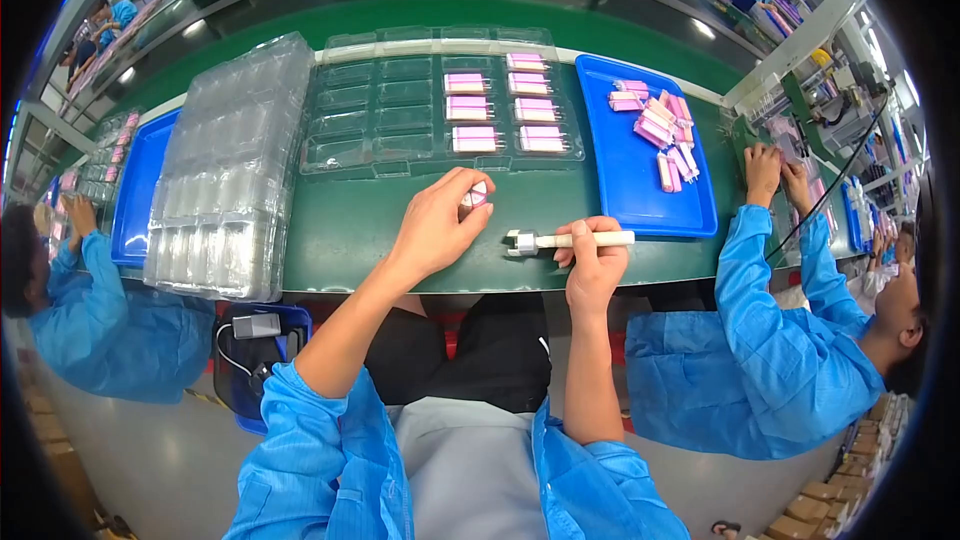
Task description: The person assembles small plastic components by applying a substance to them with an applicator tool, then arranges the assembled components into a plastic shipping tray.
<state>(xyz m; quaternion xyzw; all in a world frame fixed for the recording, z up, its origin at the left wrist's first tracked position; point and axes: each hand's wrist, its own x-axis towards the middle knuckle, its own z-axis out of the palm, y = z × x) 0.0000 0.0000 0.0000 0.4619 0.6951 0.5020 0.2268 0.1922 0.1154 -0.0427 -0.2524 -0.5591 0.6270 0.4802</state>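
My left hand [436,225] is closed around a small pink-and-white block [474,197], its end turned up between thumb and fingers. In my right hand [592,265] is a hand tool [548,240] with a pale straight handle and a forked metal head. The head points left toward the held block, a short gap apart from it. Beyond my hands lies a clear compartment tray [350,152], with several pink-and-white blocks [541,138] in its right-hand compartments, thin pins showing at their ends. More such blocks lie heaped in a blue tray [640,215] to the right.
A tall stack of clear plastic trays [222,165] stands left on the green table [400,275]. Another blue tray [135,220] sits past it. Co-workers in blue work at either side, one with hands [765,172] near the right end. A dark blue bin [245,380] is below the table edge.
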